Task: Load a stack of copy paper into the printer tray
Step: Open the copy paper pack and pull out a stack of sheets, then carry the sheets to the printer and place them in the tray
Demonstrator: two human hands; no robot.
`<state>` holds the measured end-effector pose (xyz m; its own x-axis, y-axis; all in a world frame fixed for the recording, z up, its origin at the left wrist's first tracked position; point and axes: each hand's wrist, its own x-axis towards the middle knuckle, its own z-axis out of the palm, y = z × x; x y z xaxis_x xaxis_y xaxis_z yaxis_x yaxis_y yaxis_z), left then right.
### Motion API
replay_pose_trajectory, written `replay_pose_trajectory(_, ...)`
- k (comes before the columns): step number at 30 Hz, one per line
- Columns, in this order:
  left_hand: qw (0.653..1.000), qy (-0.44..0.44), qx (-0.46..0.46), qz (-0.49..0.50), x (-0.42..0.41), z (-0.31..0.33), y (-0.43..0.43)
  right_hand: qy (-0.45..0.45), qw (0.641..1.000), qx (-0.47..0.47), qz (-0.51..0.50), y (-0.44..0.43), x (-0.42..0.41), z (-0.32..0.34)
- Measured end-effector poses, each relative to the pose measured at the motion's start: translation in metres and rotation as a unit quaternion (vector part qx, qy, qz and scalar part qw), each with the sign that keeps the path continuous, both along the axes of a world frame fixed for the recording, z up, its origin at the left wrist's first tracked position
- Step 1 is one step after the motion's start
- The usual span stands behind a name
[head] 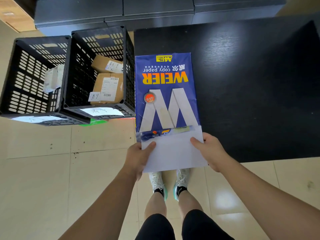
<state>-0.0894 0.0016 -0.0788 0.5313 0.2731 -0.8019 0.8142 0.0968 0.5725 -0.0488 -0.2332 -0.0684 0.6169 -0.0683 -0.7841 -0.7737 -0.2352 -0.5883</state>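
Note:
A blue WEIER copy paper wrapper (166,94) lies on the left part of a black table (251,87), its near end torn open. A stack of white paper (173,153) sticks out of that open end, past the table's near edge. My left hand (138,158) grips the stack's left edge, thumb on top. My right hand (209,151) grips the right edge the same way. No printer or tray is in view.
Two black plastic crates (72,84) stand on the floor left of the table; the right one holds cardboard parcels (107,80). Dark cabinets (155,13) run along the back. Beige floor tiles (52,170) and my feet lie below the paper.

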Motion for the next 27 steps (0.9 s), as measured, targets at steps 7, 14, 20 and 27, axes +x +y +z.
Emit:
replay_pose_trajectory(7, 0.997, -0.058, 0.042, -0.025, -0.032, 0.004, -0.016, -0.043, 0.998, -0.046, 0.013, -0.003, -0.027, 0.005)
replay_pose_trajectory(14, 0.999, -0.02, 0.035, -0.013, -0.078, 0.018, -0.024, -0.047, 0.997, -0.053, 0.023, -0.01, -0.073, 0.017)
replay_pose_trajectory(20, 0.999, -0.03, -0.011, -0.041, -0.121, 0.031, -0.022, -0.06, 0.996, -0.067, 0.023, -0.011, -0.115, 0.035)
replay_pose_trajectory(27, 0.995, -0.07, -0.019, -0.07, -0.168, 0.046, -0.019, -0.083, 0.992, -0.086, -0.04, -0.007, -0.183, 0.052)
